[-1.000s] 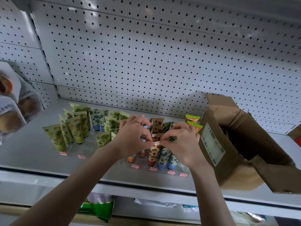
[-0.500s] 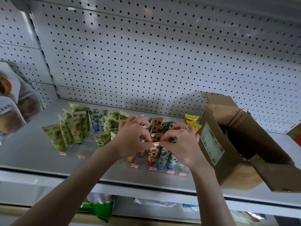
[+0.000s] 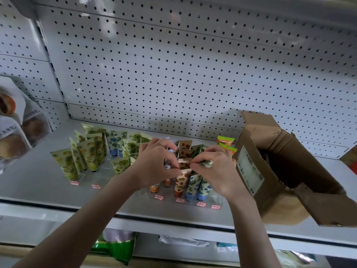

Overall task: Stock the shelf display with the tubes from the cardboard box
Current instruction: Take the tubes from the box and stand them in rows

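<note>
White perforated metal back panel (image 3: 193,64) rises behind the grip. Clear-wrapped round brown pastries (image 3: 13,132) hang far left of it. Shiny green foil bags (image 3: 116,246) lie below it, underneath.

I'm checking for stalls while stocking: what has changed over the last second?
Nothing visibly moved. Both the left hand and the right hand stay pinched on the top of the orange tube in the front row; the box sits unchanged.

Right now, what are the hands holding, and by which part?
Both hands, left and right, pinch the flat crimped top edge of an orange-patterned tube standing cap-down in the front row of the display.
</note>
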`<state>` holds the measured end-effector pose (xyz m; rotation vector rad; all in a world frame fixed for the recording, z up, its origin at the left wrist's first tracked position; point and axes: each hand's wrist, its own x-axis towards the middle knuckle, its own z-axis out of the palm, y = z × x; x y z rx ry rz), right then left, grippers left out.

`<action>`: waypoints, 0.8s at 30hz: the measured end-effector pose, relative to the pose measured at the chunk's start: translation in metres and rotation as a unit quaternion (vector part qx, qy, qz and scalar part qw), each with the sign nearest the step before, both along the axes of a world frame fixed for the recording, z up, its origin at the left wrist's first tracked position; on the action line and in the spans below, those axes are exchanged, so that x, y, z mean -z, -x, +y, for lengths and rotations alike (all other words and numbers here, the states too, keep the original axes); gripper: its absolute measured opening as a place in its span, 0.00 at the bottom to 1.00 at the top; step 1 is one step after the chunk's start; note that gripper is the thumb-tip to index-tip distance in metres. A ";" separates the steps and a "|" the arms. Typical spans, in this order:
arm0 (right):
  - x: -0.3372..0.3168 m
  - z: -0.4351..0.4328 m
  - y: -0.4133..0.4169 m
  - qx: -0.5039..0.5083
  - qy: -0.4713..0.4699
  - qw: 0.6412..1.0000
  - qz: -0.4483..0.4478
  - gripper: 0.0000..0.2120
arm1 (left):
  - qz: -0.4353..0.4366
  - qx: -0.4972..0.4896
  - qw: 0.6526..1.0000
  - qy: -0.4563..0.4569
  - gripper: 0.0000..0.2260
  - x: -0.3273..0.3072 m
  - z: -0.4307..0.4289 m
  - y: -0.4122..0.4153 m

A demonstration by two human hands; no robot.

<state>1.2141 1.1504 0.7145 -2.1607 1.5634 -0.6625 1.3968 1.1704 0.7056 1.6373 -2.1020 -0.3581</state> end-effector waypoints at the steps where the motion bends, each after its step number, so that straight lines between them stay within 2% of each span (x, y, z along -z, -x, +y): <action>1: -0.001 0.000 0.001 -0.002 0.004 1.000 -0.007 0.03 | 0.000 -0.001 1.000 0.003 0.09 -0.001 0.000 0.000; 4: -0.005 0.000 0.006 -0.006 0.019 0.999 -0.039 0.03 | 0.024 -0.006 1.000 0.018 0.06 -0.005 0.000 0.002; 9: -0.012 -0.004 0.021 0.008 0.047 0.992 -0.120 0.04 | 0.113 0.000 0.992 0.060 0.03 -0.012 -0.004 0.011; 12: -0.021 -0.007 0.034 0.012 0.082 0.984 -0.157 0.03 | 0.162 0.022 0.983 0.083 0.08 -0.015 -0.009 0.019; 16: -0.033 -0.011 0.059 0.018 0.078 0.979 -0.188 0.03 | 0.201 0.048 0.975 0.084 0.06 -0.024 -0.014 0.035; 24: -0.056 -0.011 0.127 0.067 0.099 0.973 -0.196 0.05 | 0.218 0.077 0.971 0.066 0.09 -0.033 -0.024 0.083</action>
